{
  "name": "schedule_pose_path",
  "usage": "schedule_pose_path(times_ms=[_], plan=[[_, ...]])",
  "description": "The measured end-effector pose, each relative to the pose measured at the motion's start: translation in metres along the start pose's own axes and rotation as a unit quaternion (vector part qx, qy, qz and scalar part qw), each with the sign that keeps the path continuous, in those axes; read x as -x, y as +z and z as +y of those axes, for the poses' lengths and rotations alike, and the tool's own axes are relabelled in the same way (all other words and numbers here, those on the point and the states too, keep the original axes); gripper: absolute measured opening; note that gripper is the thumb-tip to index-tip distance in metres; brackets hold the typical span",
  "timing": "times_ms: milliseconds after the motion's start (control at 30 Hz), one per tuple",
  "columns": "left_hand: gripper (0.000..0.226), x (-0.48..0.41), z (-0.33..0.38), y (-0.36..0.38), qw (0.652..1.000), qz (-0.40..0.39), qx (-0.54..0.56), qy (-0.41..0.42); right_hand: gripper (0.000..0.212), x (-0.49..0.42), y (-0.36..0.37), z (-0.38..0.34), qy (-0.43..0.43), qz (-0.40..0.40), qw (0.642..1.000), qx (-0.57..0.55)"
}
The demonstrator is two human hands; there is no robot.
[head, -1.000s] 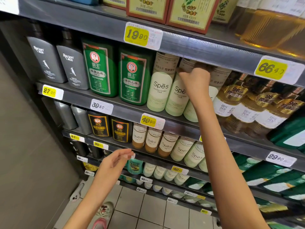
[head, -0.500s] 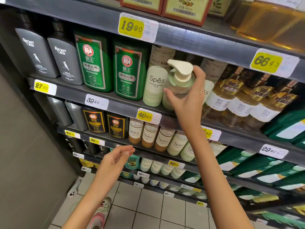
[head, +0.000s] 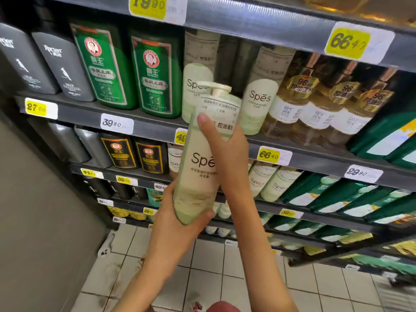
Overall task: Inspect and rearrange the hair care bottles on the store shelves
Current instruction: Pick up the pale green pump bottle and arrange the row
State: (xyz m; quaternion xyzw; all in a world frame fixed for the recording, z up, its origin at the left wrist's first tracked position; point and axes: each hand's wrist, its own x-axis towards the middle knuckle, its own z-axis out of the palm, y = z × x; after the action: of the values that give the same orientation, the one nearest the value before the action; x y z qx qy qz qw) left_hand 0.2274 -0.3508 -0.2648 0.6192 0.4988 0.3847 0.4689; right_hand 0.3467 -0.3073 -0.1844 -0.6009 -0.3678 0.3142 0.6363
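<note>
Now that the left hand [head: 180, 224] has come up from its idle place lower down, it cups the base of the pale green Spes pump bottle [head: 198, 176], its thumb curled across the bottom front edge. The right hand [head: 227, 154] grips the bottle's upper body from the right, thumb laid straight up the front label; its other fingers pass behind and are out of sight. Half a second ago this hand alone held the bottle against the second shelf [head: 146, 129]. The bottle is now drawn fully clear and held in the air before the shelf edge, roughly upright, pump head [head: 216, 88] uppermost and label facing the wearer. A dark gap shows in the row between the two remaining Spes bottles [head: 258, 104], with the green bottles [head: 105, 70] to the left and the amber bottles [head: 299, 102] to the right. Assessment: removal is complete and inspection is in hand; return or repositioning is outstanding. The label's small print is too blurred to read, so its condition cannot be confirmed.
</note>
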Motion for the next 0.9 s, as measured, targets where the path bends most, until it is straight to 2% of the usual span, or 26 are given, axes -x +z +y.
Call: schedule_pose_path(times_ms=[100,300,367,433,467,533,567,600,667,733,800,833,900], plan=[[0.055,0.006,-0.007,0.0,0.999,-0.016,-0.044,-0.023,0.041,0.009,-0.003,0.018,0.053,0.022,0.998,0.022],[0.056,0.006,-0.005,0.006,0.996,-0.011,-0.048,-0.075,0.038,0.018,0.002,0.035,0.076,0.0,0.995,0.063],[0.046,0.004,-0.003,-0.002,0.995,-0.034,-0.024,-0.089,0.036,0.014,-0.002,0.037,0.12,-0.049,0.991,0.035],[0.044,0.005,-0.001,-0.014,0.986,-0.081,0.081,-0.124,0.045,0.01,-0.01,0.043,0.187,-0.146,0.968,-0.086],[0.054,0.007,0.0,-0.018,0.97,-0.115,0.153,-0.147,0.051,0.01,-0.014,0.045,0.217,-0.194,0.943,-0.162],[0.082,0.014,0.001,-0.024,0.913,-0.185,0.305,-0.199,0.061,0.013,-0.018,0.052,0.258,-0.281,0.878,-0.288],[0.085,0.017,0.001,-0.025,0.878,-0.225,0.368,-0.208,0.065,0.016,-0.016,0.053,0.275,-0.32,0.842,-0.337],[0.078,0.018,0.002,-0.027,0.849,-0.264,0.412,-0.201,0.071,0.018,-0.014,0.054,0.281,-0.346,0.816,-0.368],[0.062,0.018,0.004,-0.029,0.817,-0.315,0.45,-0.174,0.087,0.019,-0.01,0.058,0.268,-0.356,0.804,-0.394],[0.065,0.016,0.003,-0.032,0.828,-0.315,0.433,-0.167,0.084,0.018,-0.009,0.057,0.247,-0.344,0.818,-0.39],[0.079,0.012,0.003,-0.038,0.86,-0.279,0.385,-0.187,0.068,0.014,-0.01,0.051,0.22,-0.311,0.855,-0.351],[0.084,0.009,0.005,-0.04,0.889,-0.249,0.335,-0.186,0.059,0.012,-0.01,0.047,0.214,-0.279,0.882,-0.313],[0.078,0.007,0.01,-0.041,0.962,-0.181,0.154,-0.133,0.052,0.01,-0.007,0.042,0.219,-0.223,0.919,-0.241]])
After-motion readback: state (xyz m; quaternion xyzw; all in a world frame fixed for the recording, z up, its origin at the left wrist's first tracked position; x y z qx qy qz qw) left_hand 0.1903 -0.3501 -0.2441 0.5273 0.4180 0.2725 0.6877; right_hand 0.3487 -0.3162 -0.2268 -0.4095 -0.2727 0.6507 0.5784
